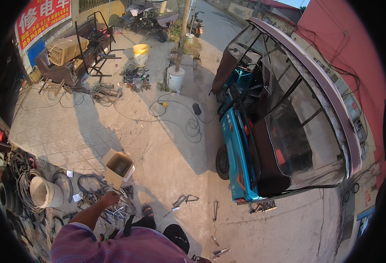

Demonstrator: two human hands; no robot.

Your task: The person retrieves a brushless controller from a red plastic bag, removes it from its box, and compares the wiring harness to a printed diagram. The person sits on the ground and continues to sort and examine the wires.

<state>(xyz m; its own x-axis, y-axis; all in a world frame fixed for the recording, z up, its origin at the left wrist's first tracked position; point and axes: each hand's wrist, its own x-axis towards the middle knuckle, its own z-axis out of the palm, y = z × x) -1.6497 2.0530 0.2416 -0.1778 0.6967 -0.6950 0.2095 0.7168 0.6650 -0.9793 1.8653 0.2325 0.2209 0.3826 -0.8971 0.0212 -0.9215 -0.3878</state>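
Note:
My left hand is out over a pile of metal tools at the lower left, fingers loosely bent, with nothing visible in it. Just beyond it sits an open cardboard box. Hand tools lie on the concrete beside my sandalled foot. Only a bit of my right hand shows at the bottom edge, its fingers hidden.
A teal three-wheeler with a canopy occupies the right side. Cables, a white bucket with a pole and a yellow bucket are ahead. Left are a loaded sofa, a bucket and tyres.

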